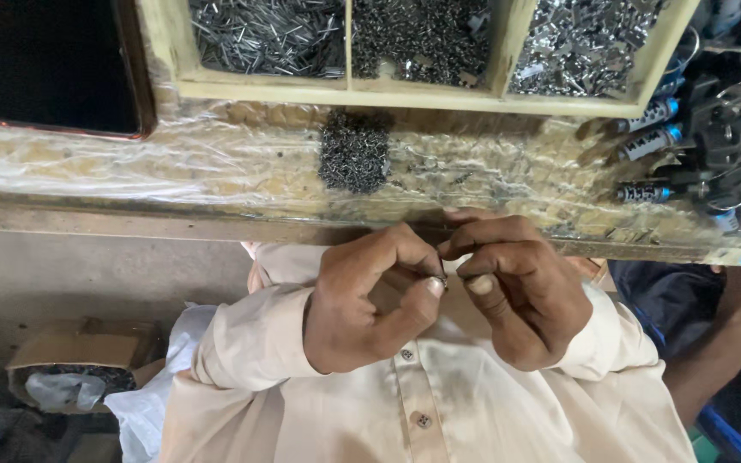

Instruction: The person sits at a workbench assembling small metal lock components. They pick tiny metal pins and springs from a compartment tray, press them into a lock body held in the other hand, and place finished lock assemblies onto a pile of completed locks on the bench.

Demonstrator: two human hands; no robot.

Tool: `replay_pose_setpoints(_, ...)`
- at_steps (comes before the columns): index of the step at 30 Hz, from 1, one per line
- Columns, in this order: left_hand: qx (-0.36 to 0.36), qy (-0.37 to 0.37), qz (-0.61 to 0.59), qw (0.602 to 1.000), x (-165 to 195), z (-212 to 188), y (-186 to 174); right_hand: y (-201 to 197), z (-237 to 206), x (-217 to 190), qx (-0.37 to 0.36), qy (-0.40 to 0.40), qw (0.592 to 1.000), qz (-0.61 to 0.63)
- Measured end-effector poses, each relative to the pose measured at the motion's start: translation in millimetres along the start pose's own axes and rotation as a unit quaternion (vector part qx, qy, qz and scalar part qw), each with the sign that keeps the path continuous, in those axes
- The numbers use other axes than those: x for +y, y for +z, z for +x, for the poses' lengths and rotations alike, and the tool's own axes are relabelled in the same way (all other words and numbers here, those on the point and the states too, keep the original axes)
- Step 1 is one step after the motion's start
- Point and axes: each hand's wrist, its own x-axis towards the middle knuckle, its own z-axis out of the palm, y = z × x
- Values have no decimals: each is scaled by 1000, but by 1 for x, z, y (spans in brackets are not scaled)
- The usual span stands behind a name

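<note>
Far left, a dark flat screen with a reddish rim [49, 64] lies on the plastic-covered wooden bench [173, 163], and below it a brown cardboard box [79, 343] sits on the floor. Along the bench, a pale wooden tray of compartments [345, 86] holds thin steel pins, small dark parts and shiny stamped pieces; just in front lies a small heap of tiny dark metal springs [354, 152]. Now the hands, close to the cream shirt: the left hand [362, 300] is curled, thumb and forefinger pinched on a tiny metal part [442, 280], and the right hand [516, 287] meets it there, fingertips closed on the same piece. The part is between both hands, just below the bench edge. Far right, blue-capped cylinders [649, 141] lie beside dark padlocks [731, 129].
</note>
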Motion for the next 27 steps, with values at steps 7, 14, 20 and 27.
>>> replay_pose_setpoints(7,6,-60,-17,998,1,2,9,-7,-8,5,5,-8,999,-50)
replay_pose_setpoints(14,-5,-83,-40,996,0,0,6,-5,-13,8,2,-27,997,-66)
replay_pose_setpoints(20,5,-48,-35,998,-4,-5,7,-6,-10,7,-16,-23,997,-74)
replay_pose_setpoints(27,-13,-143,-196,970,-12,-8,6,-14,-2,1,-61,-7,997,-42)
